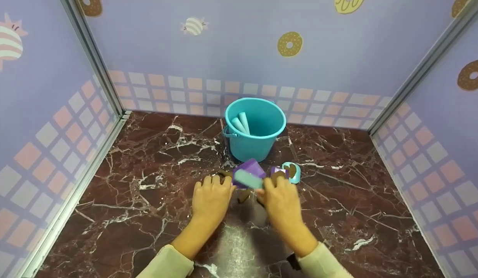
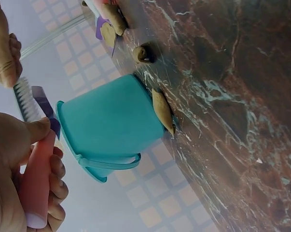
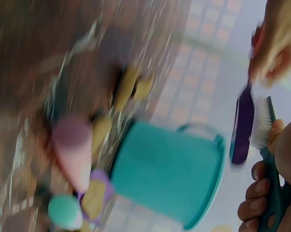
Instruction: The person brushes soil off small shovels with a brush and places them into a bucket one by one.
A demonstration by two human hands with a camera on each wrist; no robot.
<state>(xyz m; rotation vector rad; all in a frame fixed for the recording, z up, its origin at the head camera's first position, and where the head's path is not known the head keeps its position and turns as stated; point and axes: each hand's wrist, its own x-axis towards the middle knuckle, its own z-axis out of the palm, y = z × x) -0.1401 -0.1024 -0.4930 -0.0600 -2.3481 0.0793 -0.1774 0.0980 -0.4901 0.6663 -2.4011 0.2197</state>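
My left hand (image 1: 212,199) grips the pink handle (image 2: 38,181) of a toy shovel with a purple blade (image 1: 253,166). In my right hand (image 1: 282,200) is a teal brush (image 3: 275,183), its fingers curled round the handle. White bristles (image 2: 27,99) face the shovel blade at close range; whether they touch, I cannot tell. The brush head is blurred in the head view. Just beyond both hands stands an upright turquoise bucket (image 1: 251,144), with pale turquoise handle-like pieces (image 1: 241,122) inside.
Brown lumps (image 2: 162,112) lie on the dark marbled floor (image 1: 154,216) before the bucket. Right of them are a small purple piece (image 1: 275,170) and a turquoise-rimmed piece (image 1: 296,173), both with brown on them. A pink cone-shaped thing (image 3: 75,157) lies nearby. Patterned walls (image 1: 239,50) surround the floor.
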